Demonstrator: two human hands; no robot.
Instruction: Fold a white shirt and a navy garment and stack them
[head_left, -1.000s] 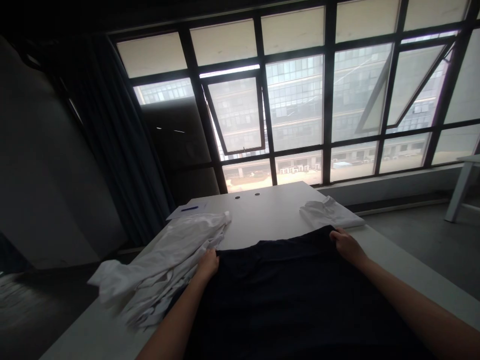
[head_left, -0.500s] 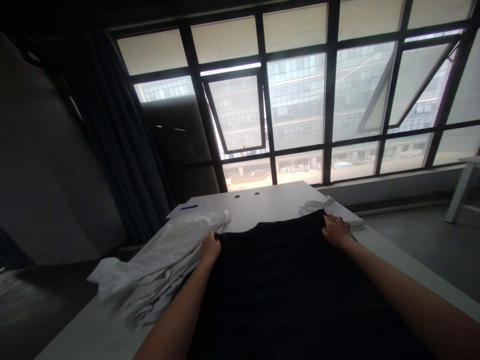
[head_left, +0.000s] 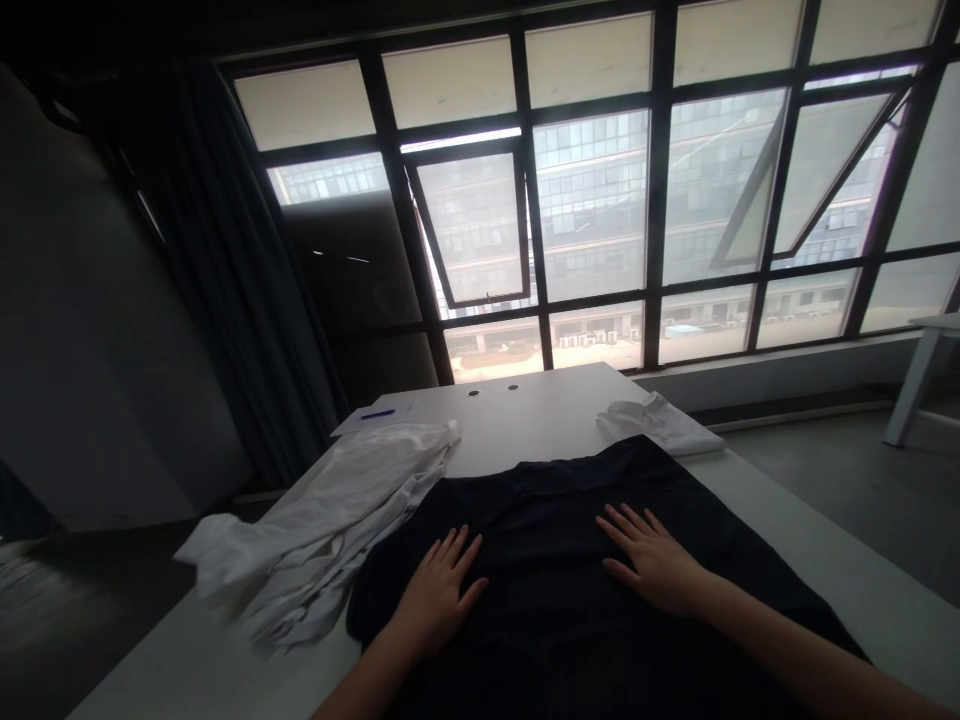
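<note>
A dark garment (head_left: 547, 540), black or navy, lies spread over the near part of the white table; its lower end runs out of the picture, and I cannot tell its exact kind. My left hand (head_left: 441, 590) rests flat on its left half, fingers spread. On the right half lies my right hand (head_left: 652, 558), also open with fingers apart and palm down. Neither hand grips the cloth. Left of the garment is a heap of white clothes (head_left: 322, 530), touching or close to its edge.
Beyond the garment the white table (head_left: 517, 425) has two round cable holes. A white folded cloth (head_left: 660, 425) lies at the right edge. Paper with a blue pen (head_left: 377, 414) is at the far left. Windows and a dark curtain (head_left: 247, 300) stand behind; another table (head_left: 922, 380) is at right.
Both hands have let go of the garment's far edge and moved back toward me onto its surface. The garment, held at its corners before, now lies down on the table.
</note>
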